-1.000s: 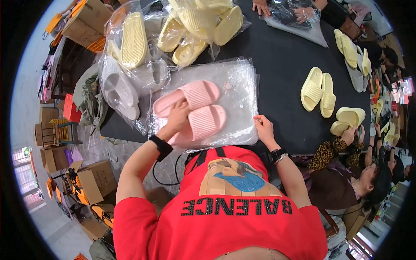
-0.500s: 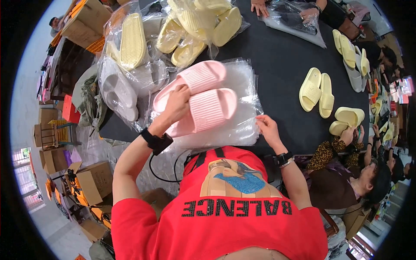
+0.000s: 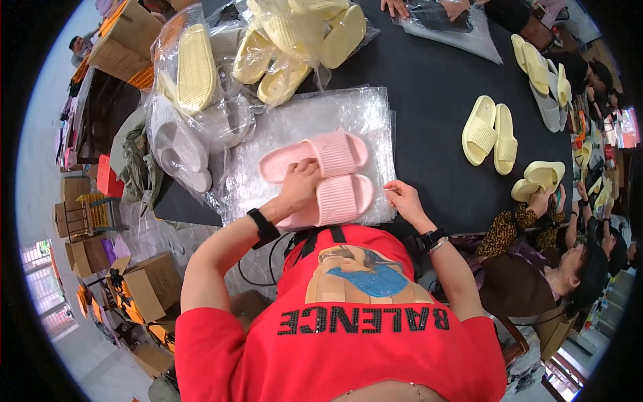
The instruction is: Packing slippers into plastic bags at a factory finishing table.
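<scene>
A pair of pink ribbed slide slippers (image 3: pixel 335 157) lies side by side over a stack of clear plastic bags (image 3: pixel 355 110), toes pointing right. My left hand (image 3: pixel 299 186) is closed on the pair, its fingers at the inner edges where the two slippers meet. At the right edge of the stack, my right hand (image 3: pixel 406 202) has thumb and forefinger pinched together on the border of a clear bag. The rest of its fingers are curled.
Bagged yellow slippers (image 3: pixel 196 67) and bagged grey slippers (image 3: pixel 175 142) are heaped at the far left of the black table (image 3: pixel 422 87). Loose yellow slippers (image 3: pixel 480 134) lie to the right. A co-worker's hands (image 3: pixel 539 199) hold another yellow pair; more hands handle bags (image 3: pixel 462 33) at the far side.
My left hand has brought the pink slippers nearer to me and slightly right, lower over the bags. My right hand has shifted slightly left at the stack's edge.
</scene>
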Available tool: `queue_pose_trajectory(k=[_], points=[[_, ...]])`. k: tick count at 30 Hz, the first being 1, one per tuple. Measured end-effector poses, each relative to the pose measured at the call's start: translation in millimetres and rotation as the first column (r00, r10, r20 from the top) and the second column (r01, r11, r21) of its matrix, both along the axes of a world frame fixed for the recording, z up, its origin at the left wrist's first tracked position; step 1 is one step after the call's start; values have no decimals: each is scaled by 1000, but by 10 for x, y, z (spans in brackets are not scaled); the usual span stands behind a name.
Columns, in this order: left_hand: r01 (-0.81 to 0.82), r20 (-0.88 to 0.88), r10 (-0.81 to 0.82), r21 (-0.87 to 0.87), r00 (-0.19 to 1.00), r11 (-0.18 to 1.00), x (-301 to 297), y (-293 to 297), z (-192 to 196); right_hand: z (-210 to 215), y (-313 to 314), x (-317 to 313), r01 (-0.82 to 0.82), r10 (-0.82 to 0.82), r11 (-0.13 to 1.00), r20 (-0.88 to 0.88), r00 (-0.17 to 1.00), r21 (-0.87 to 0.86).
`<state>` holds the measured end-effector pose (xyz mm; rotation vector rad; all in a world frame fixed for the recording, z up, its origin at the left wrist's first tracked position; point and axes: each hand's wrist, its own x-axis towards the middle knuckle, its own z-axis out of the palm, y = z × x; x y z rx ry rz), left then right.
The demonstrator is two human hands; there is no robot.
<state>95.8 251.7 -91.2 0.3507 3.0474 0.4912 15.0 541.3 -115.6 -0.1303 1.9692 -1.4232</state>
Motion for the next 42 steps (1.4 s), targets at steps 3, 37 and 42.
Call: queue_pose_trajectory(k=[3,37,42], points=[[-59,-11,59,-55,998,997,128,-346,-61,105,-43,-26,-204,313,919,-311,897,336],[-315,-81,311,-44,947,948,-1215,-307,75,64,-298,180,-305,734,678,-595,328,669],[-52,18,54,-72,998,996,-639,-160,389,180,-187,-47,-384,810,583,-471,350,716]])
